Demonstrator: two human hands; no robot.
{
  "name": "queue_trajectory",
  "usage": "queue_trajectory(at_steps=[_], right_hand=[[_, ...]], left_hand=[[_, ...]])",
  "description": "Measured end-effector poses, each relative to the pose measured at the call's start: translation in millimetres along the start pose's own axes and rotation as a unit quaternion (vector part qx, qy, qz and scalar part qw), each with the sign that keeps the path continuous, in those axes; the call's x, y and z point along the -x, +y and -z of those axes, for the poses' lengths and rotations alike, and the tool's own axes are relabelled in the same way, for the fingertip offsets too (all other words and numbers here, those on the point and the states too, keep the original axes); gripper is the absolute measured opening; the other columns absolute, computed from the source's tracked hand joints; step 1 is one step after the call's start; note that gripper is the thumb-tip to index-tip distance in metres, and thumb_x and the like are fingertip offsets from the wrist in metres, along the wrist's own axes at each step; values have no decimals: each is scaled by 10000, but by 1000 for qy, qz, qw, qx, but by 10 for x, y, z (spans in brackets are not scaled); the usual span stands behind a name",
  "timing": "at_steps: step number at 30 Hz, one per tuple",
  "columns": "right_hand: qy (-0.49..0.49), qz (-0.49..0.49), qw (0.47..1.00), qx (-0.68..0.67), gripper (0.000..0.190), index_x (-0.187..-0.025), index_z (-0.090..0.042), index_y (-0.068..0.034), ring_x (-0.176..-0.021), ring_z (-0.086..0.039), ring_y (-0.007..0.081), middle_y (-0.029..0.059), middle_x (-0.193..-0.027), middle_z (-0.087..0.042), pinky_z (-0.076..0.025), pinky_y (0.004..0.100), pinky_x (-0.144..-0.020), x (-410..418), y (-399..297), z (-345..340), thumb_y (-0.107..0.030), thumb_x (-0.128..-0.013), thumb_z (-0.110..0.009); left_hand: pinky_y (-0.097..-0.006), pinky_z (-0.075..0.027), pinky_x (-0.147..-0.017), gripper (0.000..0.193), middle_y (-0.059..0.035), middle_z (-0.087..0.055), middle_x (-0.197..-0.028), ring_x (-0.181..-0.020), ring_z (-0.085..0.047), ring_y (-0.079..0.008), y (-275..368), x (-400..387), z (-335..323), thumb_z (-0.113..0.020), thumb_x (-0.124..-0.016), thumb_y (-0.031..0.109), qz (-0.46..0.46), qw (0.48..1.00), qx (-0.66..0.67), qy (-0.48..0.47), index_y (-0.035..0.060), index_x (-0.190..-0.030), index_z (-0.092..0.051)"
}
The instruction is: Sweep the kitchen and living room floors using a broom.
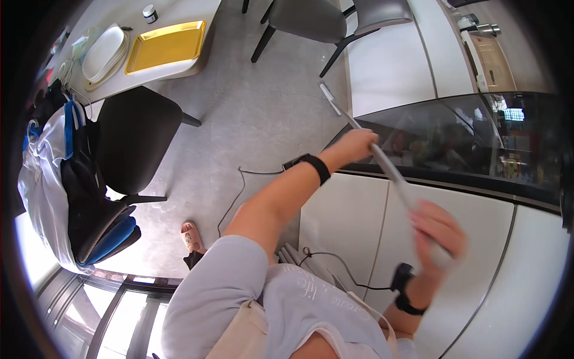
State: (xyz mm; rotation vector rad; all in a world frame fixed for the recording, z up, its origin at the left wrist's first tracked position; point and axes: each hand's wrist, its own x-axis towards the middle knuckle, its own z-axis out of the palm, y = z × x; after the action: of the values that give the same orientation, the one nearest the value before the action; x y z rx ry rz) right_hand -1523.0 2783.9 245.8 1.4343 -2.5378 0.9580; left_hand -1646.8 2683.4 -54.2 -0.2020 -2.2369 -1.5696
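Both of my hands grip the long grey pole (389, 162) of a floor mop or broom; which of the two I cannot tell. My left hand (357, 144) is closed around the lower part of the pole. Higher up, near the pole's end, my right hand (437, 233) wraps around it, blurred by motion. A narrow, pale head (330, 99) at the far end appears to lie on the grey floor (269, 103), close to the base of a white cabinet (390, 67). A black band circles each wrist.
A dark glass-fronted unit (430, 139) runs beside the pole, next to white cabinet doors (343, 211). Dark chairs stand ahead (309, 20) and at left (139, 139). A table (161, 80) bears a gold tray (168, 47) and stacked white plates (104, 54). A black cable (230, 210) trails across the floor.
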Motion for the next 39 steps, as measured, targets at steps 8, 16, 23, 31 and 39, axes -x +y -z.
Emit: queue_trajectory(at_steps=[8,16,23,31,39], right_hand=[[-36,149,962,-228,107,-704,-603,-32,-541,-596,229,96,-641,-608,-515,370,-601,119,-29,370,-95,-631,-650],[-75,269,896,-345,175,-629,-371,-92,-512,-519,189,33,-550,-442,-507,369,-632,56,-572,1336,-126,-797,-404],[-16,125,983,-136,143,-717,-612,-47,-652,-619,245,101,-682,-614,-515,363,-643,-365,-709,-423,-76,-583,-649],[-190,212,930,-233,63,-665,-595,-70,-526,-594,206,72,-565,-574,-514,346,-589,-567,-1224,-385,-83,-604,-601],[117,186,949,-226,102,-763,-448,-75,-534,-465,169,26,-540,-384,-423,311,-574,-44,-1749,735,-161,-804,-411]], left_hand=[[-372,-419,-613,284,-80,-521,-691,-723,-526,-283,475,939,254,-697,-714,240,-35,995,1,94,87,-625,-474],[-361,-408,-489,147,-33,-478,-571,-564,-513,-237,1570,1148,865,-650,-628,120,-102,990,-15,92,131,-599,-507],[-381,-449,-678,123,-85,-556,-706,-742,-555,-294,73,905,1955,-668,-612,130,34,955,-182,230,94,-681,-573],[-407,-426,-676,271,-127,-530,-681,-715,-531,-334,440,1810,1893,-697,-697,239,29,947,-141,288,42,-663,-513],[-433,-414,-607,201,-120,-526,-658,-680,-538,-335,1743,1795,1562,-649,-670,169,-30,994,55,92,66,-703,-480]])
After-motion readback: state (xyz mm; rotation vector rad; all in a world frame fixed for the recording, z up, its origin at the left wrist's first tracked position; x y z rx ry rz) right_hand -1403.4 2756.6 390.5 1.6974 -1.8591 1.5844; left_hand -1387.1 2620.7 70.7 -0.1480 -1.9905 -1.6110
